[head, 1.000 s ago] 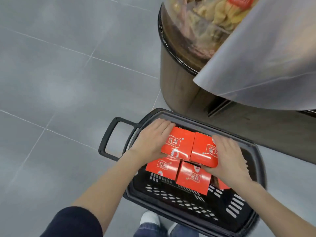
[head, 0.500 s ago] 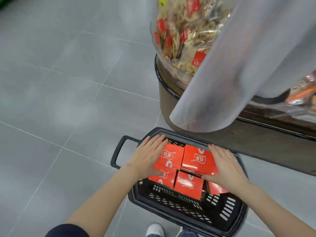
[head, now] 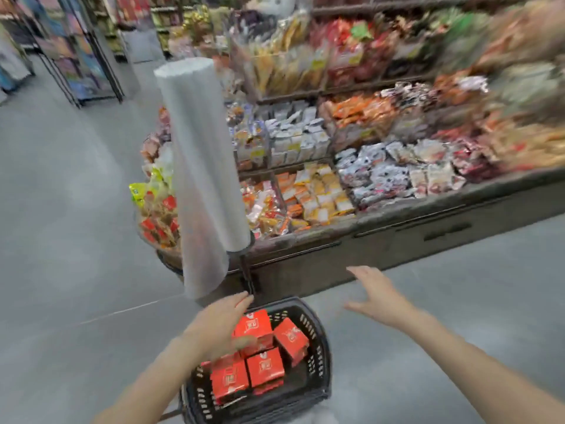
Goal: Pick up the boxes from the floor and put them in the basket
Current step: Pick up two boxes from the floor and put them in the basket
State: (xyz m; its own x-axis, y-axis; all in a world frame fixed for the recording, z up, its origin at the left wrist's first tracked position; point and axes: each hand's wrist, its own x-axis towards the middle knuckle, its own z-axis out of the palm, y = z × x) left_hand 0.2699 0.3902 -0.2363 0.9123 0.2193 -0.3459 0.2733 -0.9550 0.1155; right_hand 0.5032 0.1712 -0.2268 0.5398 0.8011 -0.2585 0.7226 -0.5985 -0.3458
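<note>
Now: the snack shelf point(head: 397, 179) fills the view ahead; the black basket point(head: 324, 347) sits on the floor point(head: 61, 270) at its foot, within reach for loading. Red boxes point(head: 264, 367) lie piled inside it. My left hand point(head: 220, 322) hovers flat over them and my right hand point(head: 379, 298) spreads above the floor; both are loose, holding nothing.

We cannot read the print on the red boxes point(head: 264, 367), smeared by motion, and our left grip point(head: 218, 324) covers one corner of the far-left box and part of the basket point(head: 321, 332) rim. The basket's near wall is lost under the left forearm and the bottom edge, which also cuts off both forearms. Packets on the shelves point(head: 397, 133) blur past telling toward the right, the roll of plastic bags point(head: 201, 166) hides snacks behind it, and the right grip point(head: 379, 296) is smeared at its fingers.
</note>
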